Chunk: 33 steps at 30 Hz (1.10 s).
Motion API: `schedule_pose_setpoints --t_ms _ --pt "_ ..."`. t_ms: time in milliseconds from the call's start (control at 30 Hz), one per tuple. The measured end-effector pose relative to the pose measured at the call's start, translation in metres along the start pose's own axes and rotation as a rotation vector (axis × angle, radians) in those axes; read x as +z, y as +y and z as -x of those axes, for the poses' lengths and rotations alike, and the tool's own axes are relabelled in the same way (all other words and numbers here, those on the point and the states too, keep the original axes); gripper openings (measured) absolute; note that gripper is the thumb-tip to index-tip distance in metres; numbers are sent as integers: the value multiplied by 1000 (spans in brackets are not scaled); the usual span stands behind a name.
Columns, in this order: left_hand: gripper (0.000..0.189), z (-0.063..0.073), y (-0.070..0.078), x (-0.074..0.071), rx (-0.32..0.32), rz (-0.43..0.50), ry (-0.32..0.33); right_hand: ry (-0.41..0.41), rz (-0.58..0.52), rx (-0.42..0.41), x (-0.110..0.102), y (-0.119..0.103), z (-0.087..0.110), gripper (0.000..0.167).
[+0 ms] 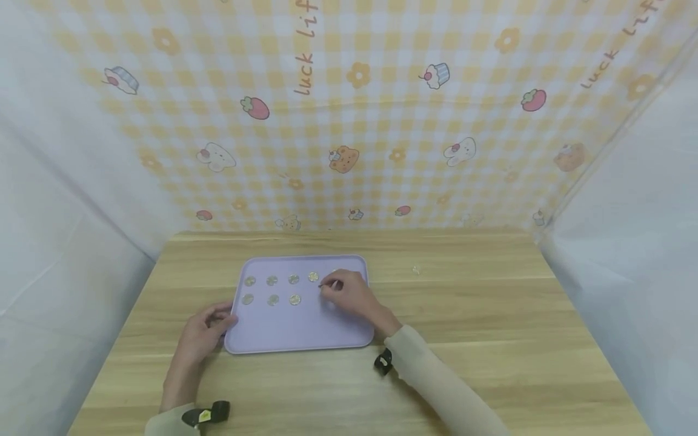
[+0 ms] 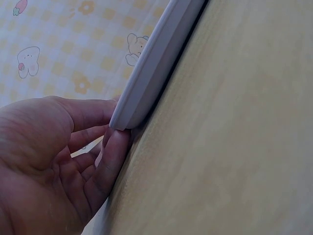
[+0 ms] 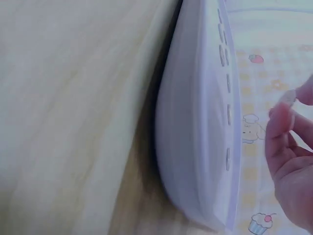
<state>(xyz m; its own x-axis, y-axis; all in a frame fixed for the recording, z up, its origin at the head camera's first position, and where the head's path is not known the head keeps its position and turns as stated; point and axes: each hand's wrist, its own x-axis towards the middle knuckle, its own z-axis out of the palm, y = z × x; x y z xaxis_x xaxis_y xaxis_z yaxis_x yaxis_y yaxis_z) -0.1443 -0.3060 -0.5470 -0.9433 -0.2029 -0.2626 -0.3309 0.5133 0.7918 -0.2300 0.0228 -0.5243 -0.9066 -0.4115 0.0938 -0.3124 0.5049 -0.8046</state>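
A lilac tray (image 1: 305, 336) lies on the wooden table, with coins (image 1: 293, 279) set out on it in two rows. My left hand (image 1: 200, 332) grips the tray's left edge; in the left wrist view its thumb and fingers (image 2: 111, 154) pinch the rim from both sides. Over the right part of the tray, my right hand (image 1: 349, 295) pinches a single coin (image 3: 289, 96) between thumb and fingertips. That coin shows edge-on in the head view. One more coin in the back row is partly hidden behind the right hand.
A small clear object (image 1: 416, 270) lies on the wooden table (image 1: 480, 327), right of the tray. Behind the table hangs a yellow checked cloth (image 1: 382, 121), with pale sheets (image 1: 627, 242) at both sides.
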Motion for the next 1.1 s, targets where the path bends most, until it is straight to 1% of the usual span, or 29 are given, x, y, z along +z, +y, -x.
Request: schedule_pose_setpoints --t_ms 133,200,267,367,433,533,600,667,767,800,933,1067,1100 --pt "48 0 0 1 -1 6 -7 100 -50 -28 -6 6 5 15" --pt "48 0 0 1 -2 5 -6 136 -132 -13 -10 8 8 15" --pt "48 1 0 1 2 2 -6 157 -227 23 -14 12 11 15" --pt "47 1 0 2 0 -2 -1 161 -356 91 -23 19 16 18" --pt "47 0 -1 3 -1 6 -2 163 -413 157 -30 25 20 22" --pt "47 -1 0 5 0 19 -11 197 -487 224 -46 37 27 25" --pt "48 -1 1 5 10 19 -13 230 -551 248 -57 46 31 25" --pt "47 -2 1 5 17 16 -11 264 -593 240 -68 56 35 25" --pt "47 -2 3 4 24 16 -7 300 -609 238 -84 71 43 27" --pt "46 -2 3 4 22 19 -7 312 -591 244 -90 75 46 27" --pt "47 -1 4 4 18 17 -7 335 -491 274 -111 93 60 29" --pt "47 2 4 1 16 0 0 350 -353 308 -133 114 74 30" --pt "48 3 4 0 19 -9 0 358 -301 307 -138 119 77 29"
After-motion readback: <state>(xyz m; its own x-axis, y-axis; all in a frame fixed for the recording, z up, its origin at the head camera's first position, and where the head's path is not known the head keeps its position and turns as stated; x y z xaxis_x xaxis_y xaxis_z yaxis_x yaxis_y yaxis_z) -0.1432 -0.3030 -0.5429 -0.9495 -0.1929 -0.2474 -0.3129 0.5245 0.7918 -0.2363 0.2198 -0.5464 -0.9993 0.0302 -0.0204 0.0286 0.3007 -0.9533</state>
